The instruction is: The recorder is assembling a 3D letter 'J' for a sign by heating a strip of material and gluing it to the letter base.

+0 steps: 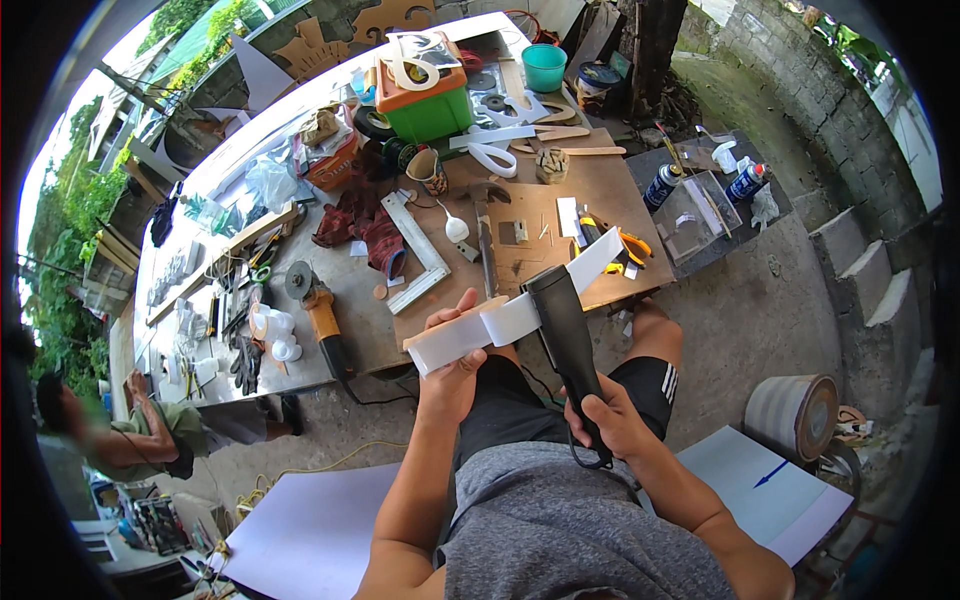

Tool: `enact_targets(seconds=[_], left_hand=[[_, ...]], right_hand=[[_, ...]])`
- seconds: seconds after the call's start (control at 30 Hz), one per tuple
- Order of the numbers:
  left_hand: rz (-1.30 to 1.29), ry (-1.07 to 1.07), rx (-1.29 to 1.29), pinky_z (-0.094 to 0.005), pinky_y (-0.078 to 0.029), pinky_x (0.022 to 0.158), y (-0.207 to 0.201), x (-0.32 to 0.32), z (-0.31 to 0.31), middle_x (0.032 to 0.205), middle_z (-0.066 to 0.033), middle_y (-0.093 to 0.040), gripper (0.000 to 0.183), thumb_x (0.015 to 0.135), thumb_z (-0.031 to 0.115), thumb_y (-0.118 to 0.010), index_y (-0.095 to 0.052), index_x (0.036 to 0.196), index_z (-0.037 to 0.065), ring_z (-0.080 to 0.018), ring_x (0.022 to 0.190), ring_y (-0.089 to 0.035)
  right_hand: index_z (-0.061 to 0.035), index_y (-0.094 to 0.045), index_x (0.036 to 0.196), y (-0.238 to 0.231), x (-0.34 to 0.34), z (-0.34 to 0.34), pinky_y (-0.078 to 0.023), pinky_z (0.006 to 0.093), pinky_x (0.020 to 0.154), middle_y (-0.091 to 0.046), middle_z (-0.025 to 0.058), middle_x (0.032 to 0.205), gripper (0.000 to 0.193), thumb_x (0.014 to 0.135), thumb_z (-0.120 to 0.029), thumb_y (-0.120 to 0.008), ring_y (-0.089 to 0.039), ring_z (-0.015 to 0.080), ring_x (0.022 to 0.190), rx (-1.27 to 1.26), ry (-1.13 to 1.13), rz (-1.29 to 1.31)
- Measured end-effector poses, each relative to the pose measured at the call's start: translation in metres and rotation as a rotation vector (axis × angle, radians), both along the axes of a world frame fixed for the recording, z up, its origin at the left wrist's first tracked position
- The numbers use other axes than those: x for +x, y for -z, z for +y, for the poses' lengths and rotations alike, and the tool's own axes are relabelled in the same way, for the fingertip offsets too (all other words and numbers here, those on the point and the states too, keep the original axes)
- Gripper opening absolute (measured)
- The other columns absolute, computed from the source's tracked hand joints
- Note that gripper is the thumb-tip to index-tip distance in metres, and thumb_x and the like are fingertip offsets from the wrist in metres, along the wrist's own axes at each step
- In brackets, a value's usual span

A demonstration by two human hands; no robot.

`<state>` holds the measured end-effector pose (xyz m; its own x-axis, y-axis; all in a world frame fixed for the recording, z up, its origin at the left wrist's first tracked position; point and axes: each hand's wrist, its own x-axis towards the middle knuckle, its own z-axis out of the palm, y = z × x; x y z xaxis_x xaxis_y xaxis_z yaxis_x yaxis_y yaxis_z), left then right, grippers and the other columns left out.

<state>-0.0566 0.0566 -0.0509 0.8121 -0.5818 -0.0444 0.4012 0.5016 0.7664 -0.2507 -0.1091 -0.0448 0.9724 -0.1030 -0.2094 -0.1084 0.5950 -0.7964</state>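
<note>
My left hand is closed around a tan-edged piece with a smooth white band along its side. From this piece a long white strip runs to the right and up toward the table. My right hand grips the lower handle of a black handheld tool with a broad, flat head; its exact kind is unclear. The tool's head lies across the strip and hides part of it. A thin black loop hangs from the handle's lower end. Both hands are above my lap, in front of the table's edge.
An angle grinder rests near the table's front edge. A hammer, a white metal square and orange-handled pliers lie on the board. Spray cans stand at the right. Another person is at the left.
</note>
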Motion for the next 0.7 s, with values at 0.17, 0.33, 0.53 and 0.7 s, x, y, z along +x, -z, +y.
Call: enact_targets(seconds=[0.17, 0.33, 0.53, 0.7], left_hand=[[-0.009, -0.006, -0.004, -0.0445, -0.037, 0.117, 0.0023, -0.0001, -0.0008, 0.157, -0.0137, -0.041, 0.063, 0.079, 0.005, -0.086, -0.054, 0.131, 0.020, -0.0262, 0.141, -0.043], [-0.015, -0.005, -0.004, -0.0441, -0.039, 0.116, 0.0041, 0.0003, -0.0001, 0.157, -0.0128, -0.042, 0.063, 0.080, 0.004, -0.086, -0.053, 0.131, 0.019, -0.0256, 0.140, -0.044], [0.029, 0.020, -0.043, -0.0365, -0.037, 0.114, -0.0025, -0.0004, -0.0030, 0.156, -0.0091, -0.044, 0.063, 0.080, 0.005, -0.085, -0.052, 0.132, 0.018, -0.0209, 0.139, -0.046], [0.009, 0.006, -0.039, -0.0405, -0.039, 0.115, 0.0018, 0.0002, -0.0018, 0.156, -0.0113, -0.043, 0.062, 0.080, 0.003, -0.085, -0.053, 0.131, 0.018, -0.0235, 0.140, -0.045]], right_hand=[[-0.0026, -0.052, 0.123, 0.0014, 0.0004, -0.0005, -0.046, 0.0231, 0.050, -0.057, 0.0050, 0.079, 0.046, 0.103, -0.043, -0.060, -0.052, 0.0088, 0.059, 0.006, -0.003, -0.012], [-0.0028, -0.052, 0.123, 0.0009, 0.0006, -0.0010, -0.046, 0.0228, 0.050, -0.057, 0.0049, 0.079, 0.045, 0.103, -0.043, -0.060, -0.052, 0.0089, 0.059, 0.003, -0.006, -0.009], [-0.0029, -0.052, 0.123, 0.0026, -0.0001, -0.0008, -0.046, 0.0227, 0.050, -0.057, 0.0049, 0.079, 0.044, 0.103, -0.041, -0.059, -0.052, 0.0089, 0.059, 0.030, -0.005, -0.003], [-0.0030, -0.052, 0.123, 0.0016, 0.0000, -0.0005, -0.046, 0.0229, 0.050, -0.057, 0.0049, 0.079, 0.044, 0.103, -0.042, -0.059, -0.052, 0.0091, 0.059, 0.032, -0.003, 0.000]])
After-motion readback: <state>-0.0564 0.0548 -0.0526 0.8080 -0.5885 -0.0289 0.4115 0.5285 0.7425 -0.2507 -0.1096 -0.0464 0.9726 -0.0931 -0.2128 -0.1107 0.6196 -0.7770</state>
